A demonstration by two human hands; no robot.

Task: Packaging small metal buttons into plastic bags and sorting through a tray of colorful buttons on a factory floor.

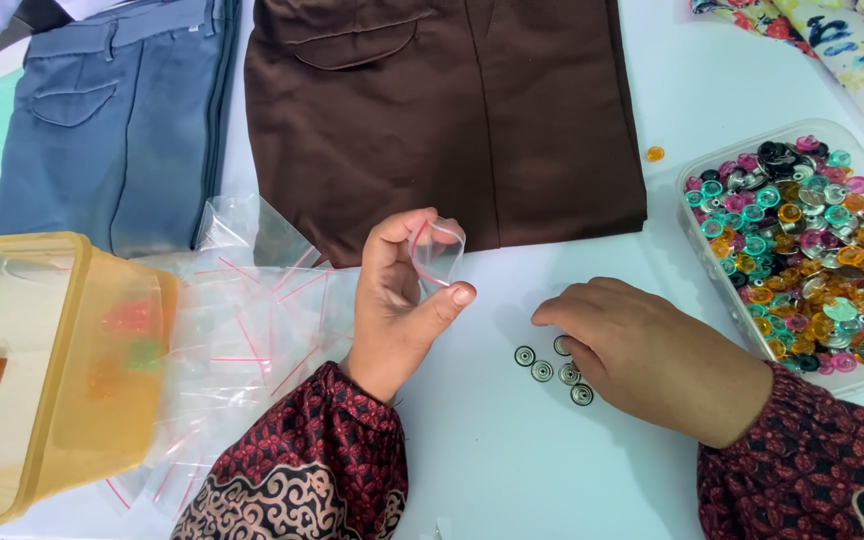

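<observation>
At the far left of the desk [512, 470] sits a yellow translucent tub [52, 370], out of your working space. Beside it lies a loose heap of small clear bags [252, 330] with red seal strips, close to your left hand so a fresh one comes easily. Above them lie blue trousers [112, 110] and brown trousers [442, 110], flat and folded.

Your left hand [402, 300] is raised, its grip pinched shut on one small clear bag [439, 252], thumb and fingers at the mouth so it stands upright and open toward you.

Below and to the right, a cluster of silver snap buttons [552, 368] lies on the desk. Your right hand [642, 350] rests palm-down over them, fingertips touching the nearest ones; whether it has gripped any I cannot tell, as the fingers hide it.

At the far right, a clear tray [697, 165] holds a mass of coloured buttons [812, 250], near that hand.
</observation>
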